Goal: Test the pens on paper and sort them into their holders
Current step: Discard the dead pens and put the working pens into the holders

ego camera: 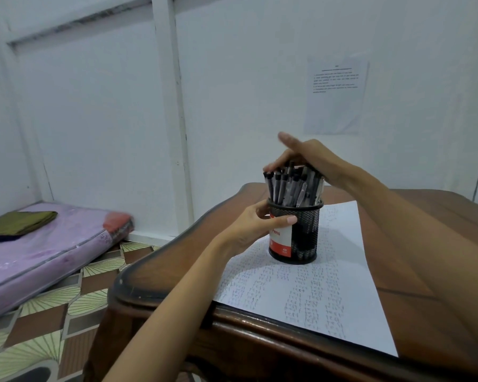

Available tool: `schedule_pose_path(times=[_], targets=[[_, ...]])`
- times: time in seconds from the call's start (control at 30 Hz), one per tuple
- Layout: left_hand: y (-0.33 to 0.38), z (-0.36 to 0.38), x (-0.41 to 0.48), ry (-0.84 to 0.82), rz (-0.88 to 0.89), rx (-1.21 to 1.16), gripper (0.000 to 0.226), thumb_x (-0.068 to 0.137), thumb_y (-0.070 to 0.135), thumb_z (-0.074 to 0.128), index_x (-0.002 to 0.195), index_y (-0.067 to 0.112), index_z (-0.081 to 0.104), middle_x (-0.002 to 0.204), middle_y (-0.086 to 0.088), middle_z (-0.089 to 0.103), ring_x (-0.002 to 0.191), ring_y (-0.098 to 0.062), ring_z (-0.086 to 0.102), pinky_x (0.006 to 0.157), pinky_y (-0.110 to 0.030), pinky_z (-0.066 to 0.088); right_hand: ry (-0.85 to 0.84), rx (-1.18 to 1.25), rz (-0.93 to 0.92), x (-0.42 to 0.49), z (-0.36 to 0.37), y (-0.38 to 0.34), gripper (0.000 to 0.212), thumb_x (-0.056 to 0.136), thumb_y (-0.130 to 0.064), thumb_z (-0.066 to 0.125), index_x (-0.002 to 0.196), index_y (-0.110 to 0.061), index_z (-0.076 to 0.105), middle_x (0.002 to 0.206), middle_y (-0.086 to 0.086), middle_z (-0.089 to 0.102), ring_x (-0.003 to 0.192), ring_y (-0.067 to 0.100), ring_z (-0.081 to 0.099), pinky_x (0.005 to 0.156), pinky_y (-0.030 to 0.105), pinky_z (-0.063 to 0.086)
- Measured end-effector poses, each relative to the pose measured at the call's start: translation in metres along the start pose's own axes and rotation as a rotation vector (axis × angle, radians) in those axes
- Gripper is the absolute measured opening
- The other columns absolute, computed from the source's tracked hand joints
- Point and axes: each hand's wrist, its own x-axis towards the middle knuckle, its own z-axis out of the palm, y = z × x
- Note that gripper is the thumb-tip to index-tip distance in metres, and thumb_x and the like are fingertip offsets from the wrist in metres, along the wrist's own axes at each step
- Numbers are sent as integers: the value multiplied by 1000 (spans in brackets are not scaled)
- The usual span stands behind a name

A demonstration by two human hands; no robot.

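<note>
A black mesh pen holder (305, 238) with a white and red label stands on a white sheet of paper (315, 293) covered in small pen marks. Several dark pens (290, 186) stand upright in it, packed tight. My left hand (255, 224) grips the holder's left side near the rim, thumb across its front. My right hand (298, 158) lies flat over the pen tops, fingers straight and touching them, thumb raised.
The paper lies on a brown wooden table (160, 274) with a curved raised edge. A printed sheet (335, 95) hangs on the white wall behind. To the left, a purple mattress (44, 252) with a folded green cloth (17, 223) lies on the patterned floor.
</note>
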Motion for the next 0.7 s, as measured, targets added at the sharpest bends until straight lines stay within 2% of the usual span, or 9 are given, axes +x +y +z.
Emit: schedule_pose_path(times=[0.07, 0.13, 0.23, 0.3, 0.37, 0.43, 0.5, 0.57, 0.7], targets=[[0, 0, 0, -1, -2, -1, 67, 58, 33, 79, 120, 18, 60, 122, -6, 63, 114, -21, 58, 97, -33, 48, -15, 88, -3, 2, -8, 0, 60, 89, -60, 32, 95, -17, 72, 110, -6, 70, 103, 8, 65, 94, 33, 42], [0, 0, 0, -2, -4, -2, 66, 58, 33, 79, 120, 18, 60, 121, -5, 63, 114, -21, 58, 97, -33, 48, -66, 141, -24, 0, -14, 1, 57, 89, -61, 35, 109, -19, 67, 117, -7, 67, 109, 7, 62, 95, 34, 41], [0, -1, 0, -8, 3, 0, 66, 59, 32, 79, 120, 17, 60, 121, -5, 64, 115, -20, 58, 99, -35, 47, -102, 145, 6, -5, -5, 9, 40, 82, -50, 50, 90, -19, 75, 105, 7, 71, 94, 17, 67, 82, 29, 51], [0, -1, 0, -7, 2, 3, 68, 59, 32, 80, 122, 16, 59, 121, -5, 64, 115, -20, 58, 100, -36, 46, 32, 291, 17, -6, 4, 12, 39, 86, -45, 55, 65, -18, 73, 89, 10, 73, 79, 19, 67, 75, 30, 52], [-1, 0, 0, -4, -3, 3, 69, 58, 34, 80, 122, 17, 59, 122, -5, 63, 115, -20, 58, 99, -36, 46, 153, 472, 41, -7, 6, 13, 42, 93, -44, 47, 72, -13, 69, 77, 5, 73, 73, 16, 68, 72, 28, 52], [-1, 0, 0, -7, -4, 6, 68, 57, 34, 80, 121, 18, 59, 122, -4, 63, 115, -20, 58, 98, -34, 47, 244, 533, 42, -8, 2, 15, 43, 95, -48, 37, 94, -16, 66, 83, 1, 74, 86, 14, 69, 82, 33, 49], [0, -1, 1, -9, -9, 3, 68, 57, 35, 80, 120, 20, 59, 122, -4, 63, 115, -20, 58, 97, -34, 47, 280, 432, 2, -12, -6, 16, 48, 94, -55, 30, 104, -23, 64, 102, -3, 72, 102, 12, 65, 93, 39, 40], [0, -1, 1, -14, -10, -3, 67, 57, 35, 80, 119, 20, 59, 121, -4, 63, 113, -19, 59, 95, -32, 49, 235, 298, -37, -20, -11, 10, 49, 88, -60, 33, 107, -28, 64, 112, -8, 68, 109, 7, 60, 93, 37, 37], [0, 0, 0, -25, 7, -5, 60, 63, 30, 79, 119, 21, 59, 120, -4, 64, 113, -20, 59, 95, -33, 49, 118, -148, -110, -33, 9, 0, 31, 80, -49, 60, 103, -29, 66, 110, -11, 64, 102, 4, 59, 92, 30, 47]])
